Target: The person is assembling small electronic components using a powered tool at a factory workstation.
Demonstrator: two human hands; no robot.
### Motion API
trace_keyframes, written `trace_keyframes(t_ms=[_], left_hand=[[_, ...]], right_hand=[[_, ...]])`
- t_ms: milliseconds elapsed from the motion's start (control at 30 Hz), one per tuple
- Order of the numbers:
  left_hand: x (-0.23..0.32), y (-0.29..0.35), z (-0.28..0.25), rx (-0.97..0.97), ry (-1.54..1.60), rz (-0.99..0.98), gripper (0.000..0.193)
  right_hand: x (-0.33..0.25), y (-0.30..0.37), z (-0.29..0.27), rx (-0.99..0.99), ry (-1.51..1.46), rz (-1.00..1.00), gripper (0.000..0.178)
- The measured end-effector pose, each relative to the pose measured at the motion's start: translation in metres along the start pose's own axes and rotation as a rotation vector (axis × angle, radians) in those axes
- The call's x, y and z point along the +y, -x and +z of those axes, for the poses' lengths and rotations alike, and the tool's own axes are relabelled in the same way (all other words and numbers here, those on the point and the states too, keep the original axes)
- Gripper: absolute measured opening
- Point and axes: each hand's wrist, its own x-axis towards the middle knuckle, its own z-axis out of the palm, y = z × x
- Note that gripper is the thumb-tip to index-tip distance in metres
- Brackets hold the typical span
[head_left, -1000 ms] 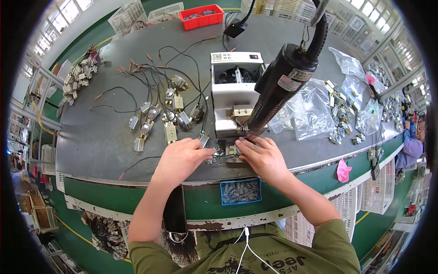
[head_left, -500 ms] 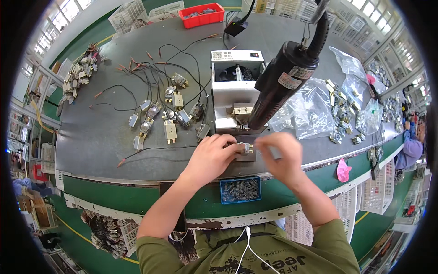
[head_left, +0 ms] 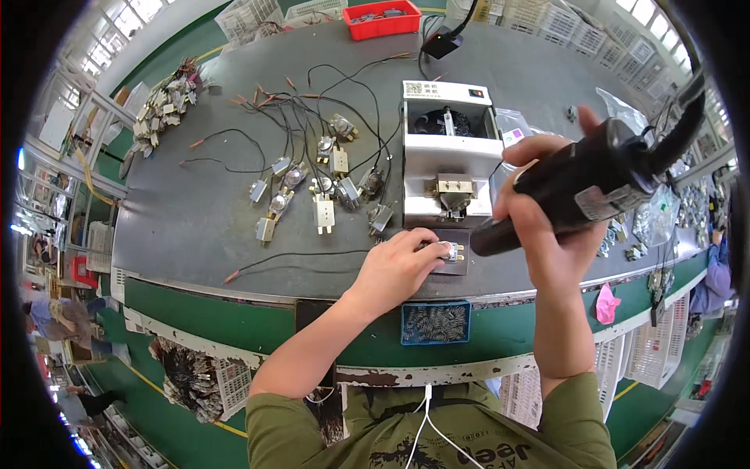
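My left hand is closed on a small metal switch-like part with brass terminals, holding it down on a flat metal plate near the table's front edge. A thin black lead runs left from under that hand. My right hand wraps round a black electric screwdriver that hangs on a thick cable. Its nose tilts down to the left and ends just right of the part, apart from it. Behind the plate stands a silver machine with a metal block on its front.
Several similar parts with black leads lie left of the machine. A blue tray of springs sits before the plate. A red bin stands at the back. Plastic bags and a pink scrap lie right; a heap of parts lies far left.
My right hand has left the part and taken hold of the screwdriver, swinging it right and toward me. My left hand stays on the part. The whole view has shifted slightly.
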Motion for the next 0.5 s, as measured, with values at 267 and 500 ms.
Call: trace_keyframes(t_ms=[267,500], left_hand=[[0.000,-0.002,-0.006,-0.041,0.007,0.000,0.023],[0.001,-0.005,-0.007,-0.067,-0.036,0.036,0.032]], right_hand=[[-0.021,0.011,-0.006,0.037,-0.408,0.233,0.095],[-0.007,0.021,0.007,0.006,0.170,0.028,0.094]])
